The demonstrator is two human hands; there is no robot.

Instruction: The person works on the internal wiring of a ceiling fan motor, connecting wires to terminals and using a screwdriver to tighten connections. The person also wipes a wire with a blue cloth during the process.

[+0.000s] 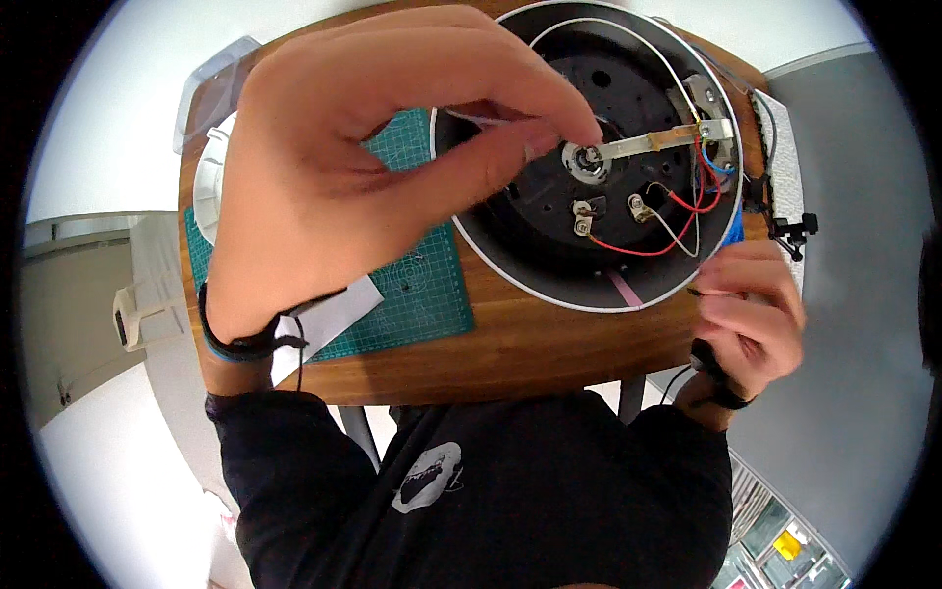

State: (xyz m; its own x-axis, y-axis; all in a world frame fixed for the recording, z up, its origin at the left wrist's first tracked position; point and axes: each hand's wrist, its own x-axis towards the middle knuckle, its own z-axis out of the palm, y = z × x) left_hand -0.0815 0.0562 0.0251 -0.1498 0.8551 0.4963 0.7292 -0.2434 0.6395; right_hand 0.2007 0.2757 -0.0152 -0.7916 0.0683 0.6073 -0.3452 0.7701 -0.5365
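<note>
A round appliance base (530,250), black inside with a white rim, lies with its wiring exposed. From its central round fitting (587,165), a pale metal strip (643,143) runs to the right wall. Above that fitting, the thumb and forefinger of my left hand (392,147) are pinched together by the strip's inner end. Anything between those fingertips is hidden or too small to name. My right hand (751,319) is at the lower right rim, fingers curled; a tiny dark bit shows at its fingertips. Red wires (638,252) and a white wire (672,234) join metal terminals (583,220) inside.
A green cutting mat (432,294) and a white paper (343,319) lie left on the wooden table (530,348). Beyond my left wrist are a white round part (209,182) and a clear plastic container (206,93). A white foam block (782,167) and dark cables stand right.
</note>
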